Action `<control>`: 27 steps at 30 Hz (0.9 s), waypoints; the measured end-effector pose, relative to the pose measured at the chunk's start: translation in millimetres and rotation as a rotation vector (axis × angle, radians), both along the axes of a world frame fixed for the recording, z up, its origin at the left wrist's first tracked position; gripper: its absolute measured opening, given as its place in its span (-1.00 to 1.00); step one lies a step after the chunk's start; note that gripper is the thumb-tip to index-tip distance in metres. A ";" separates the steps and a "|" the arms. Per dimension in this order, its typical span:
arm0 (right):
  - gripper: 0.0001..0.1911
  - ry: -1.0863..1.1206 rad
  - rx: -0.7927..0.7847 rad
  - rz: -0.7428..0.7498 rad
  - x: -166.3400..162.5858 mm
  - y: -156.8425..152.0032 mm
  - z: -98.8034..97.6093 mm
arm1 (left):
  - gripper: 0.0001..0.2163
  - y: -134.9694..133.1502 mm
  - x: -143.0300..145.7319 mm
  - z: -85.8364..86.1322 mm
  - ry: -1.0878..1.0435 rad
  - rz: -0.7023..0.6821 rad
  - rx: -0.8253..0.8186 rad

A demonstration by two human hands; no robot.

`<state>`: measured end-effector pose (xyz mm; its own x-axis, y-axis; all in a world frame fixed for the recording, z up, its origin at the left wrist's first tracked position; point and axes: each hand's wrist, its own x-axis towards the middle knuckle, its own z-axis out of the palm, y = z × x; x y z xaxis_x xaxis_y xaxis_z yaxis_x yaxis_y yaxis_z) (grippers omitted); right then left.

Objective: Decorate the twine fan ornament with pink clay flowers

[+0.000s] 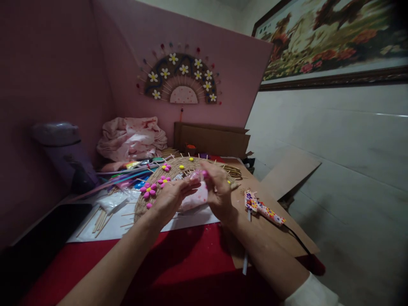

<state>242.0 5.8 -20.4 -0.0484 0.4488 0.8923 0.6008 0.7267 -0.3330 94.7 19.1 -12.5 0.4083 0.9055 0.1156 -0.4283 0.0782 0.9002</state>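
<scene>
Raised over the craft piece, my left hand (175, 193) holds a small clear plastic bag (195, 174) with something pink in it. My right hand (219, 189) is close beside it, fingers bent in a pinch at a bit of pink clay (204, 174); some fingertips are blurred. Beneath both hands lies a fan-shaped piece wound with tan cord (140, 208), wooden sticks poking from its edge. Pink flowers (148, 190) with yellow centres sit on its left side, and lone yellow dots (191, 159) sit farther along. A pale spotted half-round (194, 199) is at its centre.
Right of my arm, a flower-patterned glue gun (263, 209) with a glue stick (245, 259) and cord lies on brown board (287, 231). Loose sticks (102, 221), a dark flat object (51, 225) and a purple tumbler (66, 157) are left. A finished fan (184, 94) hangs behind.
</scene>
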 end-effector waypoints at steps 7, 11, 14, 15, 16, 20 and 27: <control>-0.62 0.258 -0.089 0.064 0.8 -3.2 0.4 | -0.78 -1.6 -1.2 0.6 0.204 0.072 0.207; -0.59 0.213 0.001 0.002 0.5 -6.5 1.1 | -0.77 -0.9 -0.9 0.3 0.249 0.112 0.217; -0.59 -0.022 -0.055 0.136 -2.8 -5.4 1.3 | -0.77 0.1 -1.2 -1.7 0.291 0.130 0.301; -0.60 -0.022 -0.094 0.178 -3.6 -4.6 1.2 | -0.77 0.6 -1.3 -2.4 0.293 0.129 0.318; -0.61 0.036 -0.129 0.201 -4.0 -3.9 1.1 | -0.76 1.2 -1.3 -3.1 0.285 0.123 0.320; -0.60 0.393 -0.107 0.133 -2.2 -2.7 0.5 | -0.73 2.8 -0.7 -4.5 0.211 0.094 0.271; -0.64 0.044 -0.114 0.176 -3.2 -4.9 1.8 | -0.83 -1.1 0.7 0.4 0.166 0.101 0.238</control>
<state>238.8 0.9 -18.6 -0.0976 0.5350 0.8392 0.4509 0.7755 -0.4420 95.4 18.0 -12.0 0.3488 0.8979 0.2686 -0.2688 -0.1788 0.9465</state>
